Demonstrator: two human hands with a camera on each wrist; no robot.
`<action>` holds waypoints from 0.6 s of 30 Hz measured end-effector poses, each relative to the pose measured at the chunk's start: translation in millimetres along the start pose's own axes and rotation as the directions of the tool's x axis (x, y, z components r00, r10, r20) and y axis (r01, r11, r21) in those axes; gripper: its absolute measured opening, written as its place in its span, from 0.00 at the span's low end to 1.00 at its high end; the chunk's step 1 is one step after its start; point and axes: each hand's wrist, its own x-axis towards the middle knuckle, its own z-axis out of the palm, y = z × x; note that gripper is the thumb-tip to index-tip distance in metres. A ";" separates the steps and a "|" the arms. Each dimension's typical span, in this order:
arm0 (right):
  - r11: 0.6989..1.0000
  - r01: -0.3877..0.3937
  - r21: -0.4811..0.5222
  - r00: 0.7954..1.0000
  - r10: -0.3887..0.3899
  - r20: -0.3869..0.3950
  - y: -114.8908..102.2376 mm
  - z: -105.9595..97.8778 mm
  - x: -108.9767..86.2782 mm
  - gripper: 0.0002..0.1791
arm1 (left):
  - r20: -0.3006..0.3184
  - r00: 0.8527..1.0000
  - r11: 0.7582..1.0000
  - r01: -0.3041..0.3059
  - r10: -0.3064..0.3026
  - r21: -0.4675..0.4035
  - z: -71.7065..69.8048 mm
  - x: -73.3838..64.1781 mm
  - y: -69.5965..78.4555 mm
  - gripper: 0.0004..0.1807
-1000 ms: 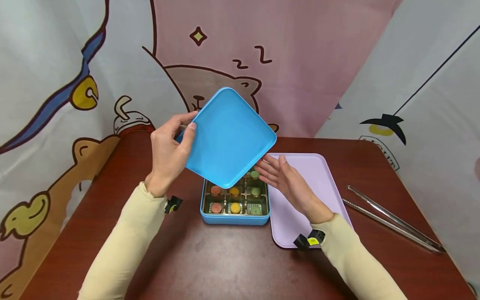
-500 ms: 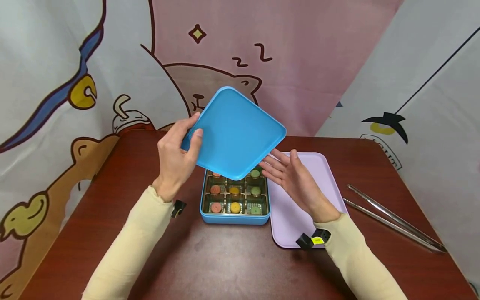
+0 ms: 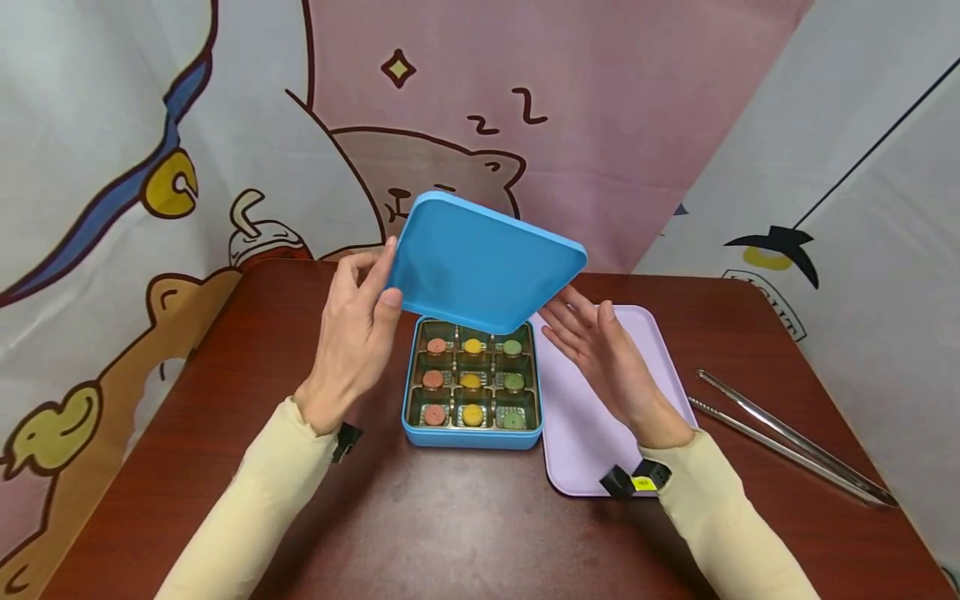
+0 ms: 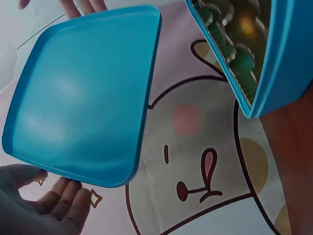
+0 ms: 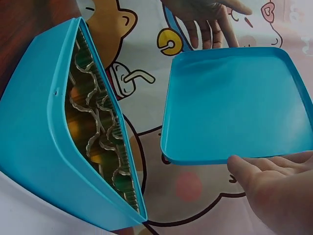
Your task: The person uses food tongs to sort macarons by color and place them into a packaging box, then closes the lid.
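Observation:
In the head view my left hand (image 3: 352, 337) holds a blue square lid (image 3: 480, 267) at its left edge, tilted in the air above the far part of the box. The lid's inner side faces me. My right hand (image 3: 607, 358) has its fingers straight at the lid's lower right edge, thumb pointing up; whether they bear its weight I cannot tell. Below stands an open blue box (image 3: 472, 439) with a gold divided insert. Its compartments hold small round pieces in columns: pink (image 3: 434, 414), yellow (image 3: 472, 414) and green (image 3: 513, 382).
A lilac tray (image 3: 573, 458) lies right of the box, partly beneath my right forearm. Farther right, metal tongs (image 3: 795, 442) rest spread on the brown table (image 3: 465, 525). A patterned cloth (image 3: 600, 142) hangs behind.
The lid has shifted right and tipped toward flat, uncovering the box's far row in the head view. My right hand has moved slightly right along with the lid's edge.

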 end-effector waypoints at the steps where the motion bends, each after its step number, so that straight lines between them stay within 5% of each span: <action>1: 1.000 0.011 -0.010 1.000 -0.011 0.003 -0.6 0.1 -0.6 0.47 | 0.018 1.000 1.000 0.014 -0.014 -0.010 -0.8 -1.5 1.1 0.47; 9: 0.994 0.086 -0.069 0.996 -0.084 0.027 -0.4 0.5 -5.9 0.42 | 0.166 0.971 0.973 0.195 -0.173 -0.124 -6.3 -15.1 6.0 0.51; 18: 0.977 0.121 -0.173 0.991 -0.111 0.069 0.0 6.7 -15.3 0.46 | 0.283 0.921 0.884 0.351 -0.266 -0.309 -9.7 -26.3 7.3 0.46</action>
